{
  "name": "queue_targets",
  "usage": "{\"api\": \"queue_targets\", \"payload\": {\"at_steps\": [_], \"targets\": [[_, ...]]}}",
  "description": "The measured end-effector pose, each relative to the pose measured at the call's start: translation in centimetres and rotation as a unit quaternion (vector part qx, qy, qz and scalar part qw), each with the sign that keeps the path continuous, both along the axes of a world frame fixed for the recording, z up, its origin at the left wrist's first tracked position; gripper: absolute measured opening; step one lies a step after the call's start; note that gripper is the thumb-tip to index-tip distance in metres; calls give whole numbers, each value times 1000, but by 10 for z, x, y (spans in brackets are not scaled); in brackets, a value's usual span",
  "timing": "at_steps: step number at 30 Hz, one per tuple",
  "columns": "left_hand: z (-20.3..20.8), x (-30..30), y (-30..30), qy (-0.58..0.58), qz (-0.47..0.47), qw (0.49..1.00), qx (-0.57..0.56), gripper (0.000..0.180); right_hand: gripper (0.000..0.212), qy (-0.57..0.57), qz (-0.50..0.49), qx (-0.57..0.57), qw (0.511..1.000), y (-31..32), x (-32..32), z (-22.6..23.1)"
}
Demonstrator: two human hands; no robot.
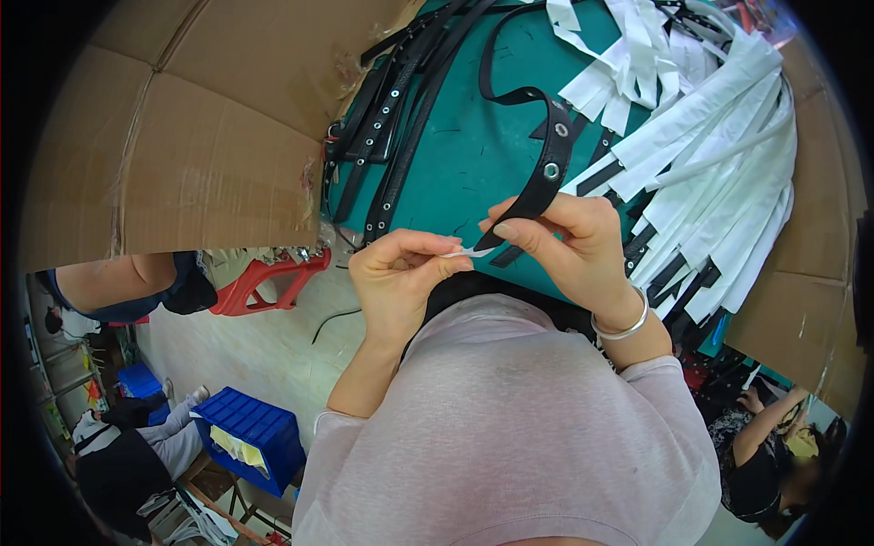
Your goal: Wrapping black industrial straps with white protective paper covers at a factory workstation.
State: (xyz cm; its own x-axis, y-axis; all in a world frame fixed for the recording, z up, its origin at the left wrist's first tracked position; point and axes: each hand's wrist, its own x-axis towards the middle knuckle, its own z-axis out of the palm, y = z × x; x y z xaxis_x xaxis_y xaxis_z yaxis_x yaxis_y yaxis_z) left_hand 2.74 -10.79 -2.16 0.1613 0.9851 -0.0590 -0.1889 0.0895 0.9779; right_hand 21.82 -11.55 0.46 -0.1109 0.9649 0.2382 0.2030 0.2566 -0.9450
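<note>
A black belt (556,155) with metal eyelets curves down from the table toward me. Near its pointed end, my right hand (569,241) pinches it between thumb and fingers; a silver bangle circles that wrist. A small white strip (467,254) sits at the belt's tip, and my left hand (401,273) grips it between thumb and forefinger. Whether the strip is fixed to the belt, I cannot tell. Both hands are close together above the near edge of the green tabletop (446,173).
Several black eyelet belts (401,114) lie at the table's left. Belts in white wrapping (719,136) are heaped at the right. Cardboard boxes (209,155) flank the table. A red stool (273,284), a blue crate (255,437) and other people (118,473) are around.
</note>
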Motion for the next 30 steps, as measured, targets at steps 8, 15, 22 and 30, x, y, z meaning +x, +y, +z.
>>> {"api": "queue_targets", "payload": {"at_steps": [8,15,22,30], "targets": [[-24,-9,14,20,-38,997,70,17,14,134,14,-58,989,1,-24,-26],[-13,-34,25,83,-335,939,-10,25,19,239,77,-258,933,9,-26,-34],[-29,-69,12,-38,-457,865,-206,38,32,431,100,-331,833,39,-34,-60],[-11,-71,26,-152,-422,866,-222,49,9,22,49,44,998,16,-56,-40]]}}
